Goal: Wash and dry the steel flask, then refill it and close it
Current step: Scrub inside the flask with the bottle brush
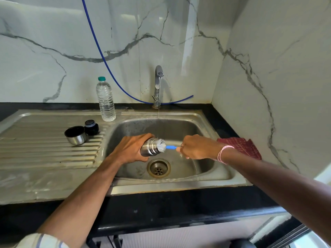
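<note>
My left hand grips the steel flask, held sideways over the sink basin with its mouth pointing right. My right hand holds the blue handle of a bottle brush, whose white bristles sit at the flask's mouth. The flask's steel cup lid and black stopper lie on the draining board to the left. A thin stream of water runs from the tap into the basin behind the flask.
A clear plastic water bottle with a green cap stands at the sink's back edge. A red checked cloth lies at the basin's right rim. A blue hose hangs down the marble wall behind the tap. The drain sits below the hands.
</note>
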